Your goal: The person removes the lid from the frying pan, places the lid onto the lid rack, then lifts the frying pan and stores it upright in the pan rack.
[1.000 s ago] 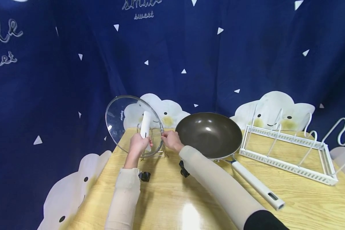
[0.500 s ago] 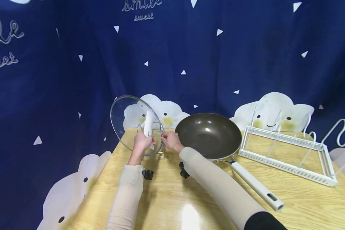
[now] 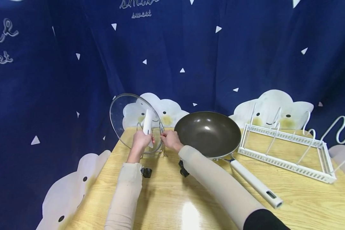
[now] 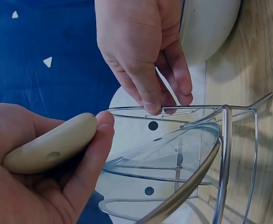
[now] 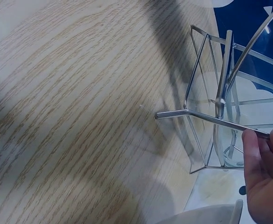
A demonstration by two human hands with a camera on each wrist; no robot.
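Note:
My left hand (image 3: 141,141) grips the white handle (image 3: 147,123) of a round glass lid (image 3: 123,111), which stands nearly upright on its edge. Below, the lid's metal rim (image 4: 192,179) sits between the wires of a small metal wire rack (image 4: 226,163) on the table. With thumb and fingers, my right hand (image 3: 171,139) pinches the rack's near-right wire, as the right wrist view shows at the fingertips (image 5: 251,140). Part of the rack is hidden behind the hands and lid in the head view.
A dark-coated wok (image 3: 208,134) stands right of the rack, its long white handle (image 3: 256,183) pointing toward the front right. Farther right is a larger white rack (image 3: 284,159) with wavy dividers. A blue curtain (image 3: 172,48) hangs behind the wooden table (image 3: 166,195).
My left hand and the lid have shifted to the right, closer to my right hand, then stayed nearly still. My right hand has kept its hold on the wire rack.

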